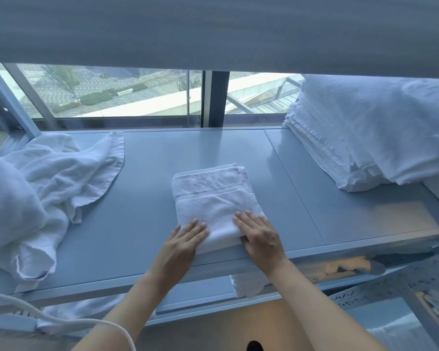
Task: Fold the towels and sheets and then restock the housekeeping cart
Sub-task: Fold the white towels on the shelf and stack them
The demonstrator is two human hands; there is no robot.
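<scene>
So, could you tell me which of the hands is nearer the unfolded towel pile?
Left. The left hand lies on the folded towel on the side toward the unfolded towel pile; the right hand lies on its far side.

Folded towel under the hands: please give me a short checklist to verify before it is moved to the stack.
1. Both hands on the folded towel: ok, left hand and right hand press flat on its near end.
2. Fold edges aligned: ok, far edges slightly uneven.
3. Towel fully on the shelf: ok, near fold at the front edge.
4. Room on the folded stack at right: cannot tell, top runs out of view.
5. Unfolded towels at left remaining: not ok, these are unfolded.
</scene>
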